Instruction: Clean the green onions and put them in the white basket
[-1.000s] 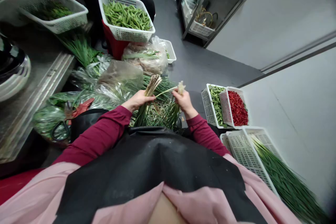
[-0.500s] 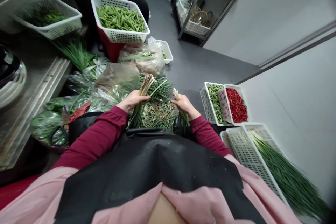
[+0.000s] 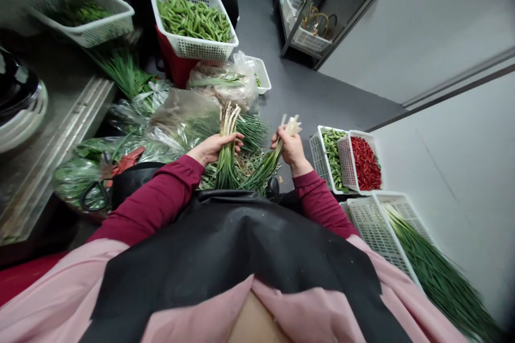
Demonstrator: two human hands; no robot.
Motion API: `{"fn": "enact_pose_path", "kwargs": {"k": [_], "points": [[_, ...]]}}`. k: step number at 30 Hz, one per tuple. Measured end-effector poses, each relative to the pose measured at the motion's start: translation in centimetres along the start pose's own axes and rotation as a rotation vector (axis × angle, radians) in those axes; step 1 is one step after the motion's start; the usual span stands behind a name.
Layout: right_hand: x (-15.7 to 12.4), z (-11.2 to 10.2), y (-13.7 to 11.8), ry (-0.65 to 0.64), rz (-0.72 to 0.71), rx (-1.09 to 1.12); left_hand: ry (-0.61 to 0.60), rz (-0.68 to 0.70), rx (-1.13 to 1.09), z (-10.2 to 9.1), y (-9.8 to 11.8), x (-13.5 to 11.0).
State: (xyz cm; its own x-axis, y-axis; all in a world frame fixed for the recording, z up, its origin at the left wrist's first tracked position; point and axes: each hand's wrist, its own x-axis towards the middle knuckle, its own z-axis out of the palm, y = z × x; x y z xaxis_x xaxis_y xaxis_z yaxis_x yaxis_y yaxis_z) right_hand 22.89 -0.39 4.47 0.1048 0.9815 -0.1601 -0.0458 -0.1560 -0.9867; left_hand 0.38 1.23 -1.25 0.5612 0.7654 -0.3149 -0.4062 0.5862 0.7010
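Grey floor (image 3: 298,91), pale wall (image 3: 442,155) at right, red-pepper basket (image 3: 346,165) near it — left hand (image 3: 215,147) gripping a scallion bunch (image 3: 227,165), right hand (image 3: 290,147) clutching a whiter-tipped bunch (image 3: 266,166).

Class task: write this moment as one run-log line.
left hand: holds bunch of long green white-ended stalks; right hand: holds second bunch of green white-ended stalks; right side: white perforated plastic basket, red peppers
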Motion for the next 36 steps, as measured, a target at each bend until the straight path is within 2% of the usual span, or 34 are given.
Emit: {"fn": "enact_pose_path", "kwargs": {"k": [3,5,7,11,15,19,23,25,27,29,31,34,35,36], "points": [[-1.1,2.7,1.6,-0.229,0.052,-0.141,0.01,-0.044,-0.04,0.8,-0.4,0.0],[-1.6,4.7,2.9,-0.275,0.085,-0.16,0.03,-0.073,-0.053,1.5,-0.7,0.0],[-1.7,5.6,3.8,-0.245,0.123,-0.148,0.049,-0.064,-0.057,1.8,-0.7,-0.1],[-1.5,4.3,4.1,-0.182,0.203,-0.068,0.093,0.004,-0.006,1.5,-0.4,-0.3],[-1.6,2.9,4.0,-0.173,0.243,0.003,0.109,0.023,0.13,1.7,-0.8,-0.4],[-2.1,3.3,4.3,-0.171,0.144,-0.149,0.111,0.136,0.277,2.4,-1.6,-0.4],[-1.9,3.4,4.2,-0.071,0.056,-0.247,0.221,0.198,0.416,2.5,-1.7,-0.4],[-1.2,2.5,3.5,0.053,0.07,-0.152,0.235,0.176,0.479,2.0,-1.5,-0.4],[0.0,0.7,2.1,0.174,0.126,0.027,0.221,0.161,0.553,1.3,-1.1,-0.3],[1.3,-2.1,0.1,0.26,0.161,0.187,0.209,0.161,0.625,0.4,-0.8,-0.3],[2.4,-5.2,-1.9,0.323,0.12,0.264,0.207,0.16,0.689,-0.3,-0.5,-0.4],[2.9,-8.7,-3.6,0.424,-0.043,0.193,0.254,0.151,0.737,-1.0,0.0,-0.8],[2.8,-9.2,-3.5,0.386,-0.058,0.101,0.275,0.153,0.733,-1.1,0.2,-0.9],[2.5,-9.2,-3.0,0.296,-0.037,-0.021,0.291,0.155,0.714,-1.1,0.4,-1.1]]}}
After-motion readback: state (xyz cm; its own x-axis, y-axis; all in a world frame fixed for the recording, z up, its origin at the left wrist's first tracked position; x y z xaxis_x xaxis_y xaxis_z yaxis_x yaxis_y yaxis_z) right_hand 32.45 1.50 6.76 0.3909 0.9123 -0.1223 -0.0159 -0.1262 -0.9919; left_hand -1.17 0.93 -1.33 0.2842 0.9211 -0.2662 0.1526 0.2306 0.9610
